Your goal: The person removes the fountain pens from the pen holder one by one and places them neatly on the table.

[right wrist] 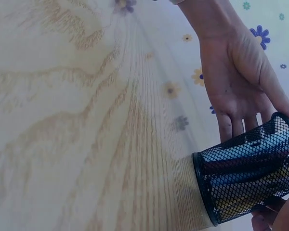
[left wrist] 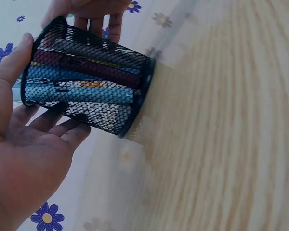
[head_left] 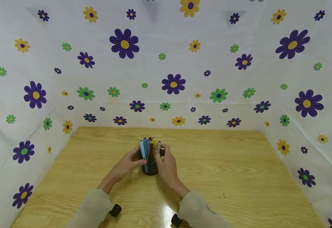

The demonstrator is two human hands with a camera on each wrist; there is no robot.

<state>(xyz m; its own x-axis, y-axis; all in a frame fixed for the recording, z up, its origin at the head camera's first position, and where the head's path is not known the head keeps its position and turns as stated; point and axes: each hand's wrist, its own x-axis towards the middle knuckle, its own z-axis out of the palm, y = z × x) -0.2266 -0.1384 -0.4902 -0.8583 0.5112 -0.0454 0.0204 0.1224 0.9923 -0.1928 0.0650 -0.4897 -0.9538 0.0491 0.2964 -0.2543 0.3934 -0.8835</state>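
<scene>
A black mesh pen holder (head_left: 150, 169) stands on the table, packed with several capped pens or markers (head_left: 146, 146) in light blue, blue, dark red, yellow and pale grey. My left hand (head_left: 126, 165) grips its left side, the thumb near the rim in front and the fingers round behind. From the other side my right hand (head_left: 166, 163) holds it, thumb at the front by the rim. In the left wrist view, the mesh cup (left wrist: 94, 84) lets the pens show through its wall. The right wrist view shows the cup (right wrist: 248, 175) with my left hand (right wrist: 238, 79) beyond it.
The wood-grain table (head_left: 228, 158) is enclosed by a white flower-patterned sheet (head_left: 160, 69) at the back and on both sides. Black wrist devices (head_left: 115, 210) show at both cuffs. Small dark marks (head_left: 224, 194) lie on the table at the right.
</scene>
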